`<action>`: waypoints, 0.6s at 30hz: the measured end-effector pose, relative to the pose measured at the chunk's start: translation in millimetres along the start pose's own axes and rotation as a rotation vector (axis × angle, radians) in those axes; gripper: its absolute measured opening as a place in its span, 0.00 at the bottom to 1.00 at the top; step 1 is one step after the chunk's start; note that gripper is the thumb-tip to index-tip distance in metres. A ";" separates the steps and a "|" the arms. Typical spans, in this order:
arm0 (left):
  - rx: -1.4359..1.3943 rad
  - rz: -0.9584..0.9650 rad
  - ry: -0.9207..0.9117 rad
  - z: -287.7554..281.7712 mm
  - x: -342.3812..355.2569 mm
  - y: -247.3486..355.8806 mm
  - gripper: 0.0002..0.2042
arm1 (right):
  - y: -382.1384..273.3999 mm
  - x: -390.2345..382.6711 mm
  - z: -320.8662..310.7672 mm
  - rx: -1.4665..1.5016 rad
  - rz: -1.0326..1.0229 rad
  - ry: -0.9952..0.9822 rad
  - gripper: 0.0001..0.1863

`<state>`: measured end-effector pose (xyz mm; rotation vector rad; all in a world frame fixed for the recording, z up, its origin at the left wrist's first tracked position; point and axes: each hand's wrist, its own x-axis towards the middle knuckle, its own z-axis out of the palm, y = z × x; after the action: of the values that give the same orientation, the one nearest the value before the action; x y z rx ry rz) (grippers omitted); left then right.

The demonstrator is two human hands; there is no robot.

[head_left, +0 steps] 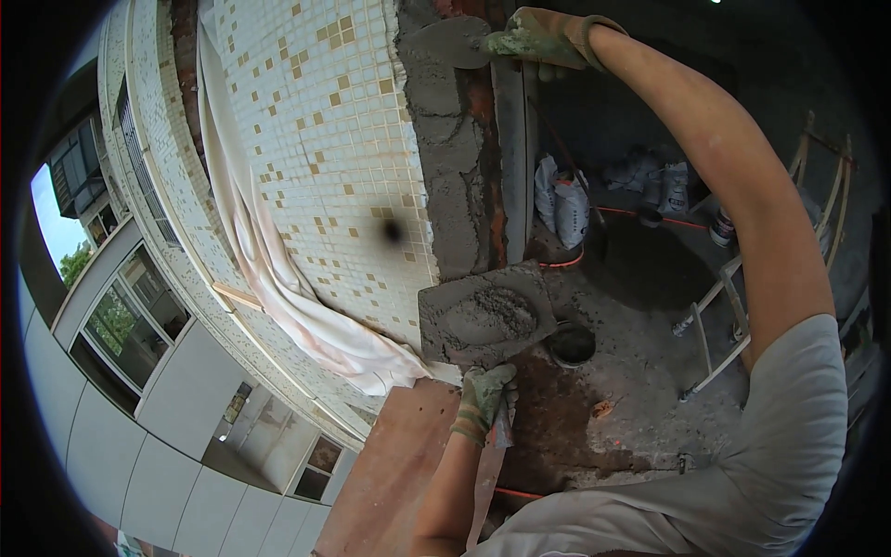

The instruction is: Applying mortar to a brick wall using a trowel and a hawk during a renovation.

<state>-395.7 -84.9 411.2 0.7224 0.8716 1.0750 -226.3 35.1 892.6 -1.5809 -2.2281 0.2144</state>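
My left hand, in a green and tan work glove, is closed under a square plasterer's hawk, most likely round its handle, which is hidden. A heap of wet grey mortar lies on the hawk, held against the lower end of a wall edge. High up, my right hand, gloved alike, grips a trowel. The trowel's blade lies against the strip of wet mortar that runs down beside the tiled wall. Fingers of both hands are partly covered by the gloves and tools.
White cloth drapes over the tiles at left. On the floor stand a dark bucket, white sacks and a metal-legged stand. A reddish board lies below my left hand. An orange cable crosses the floor.
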 end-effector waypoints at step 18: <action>0.067 0.010 0.033 5.0 -8.9 24.1 0.06 | 76.0 4.5 52.1 0.594 0.274 -0.548 0.26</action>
<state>-403.7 -86.0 436.1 0.7672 0.9367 1.0732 -182.5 71.1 819.9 -1.5843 -1.9879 1.3892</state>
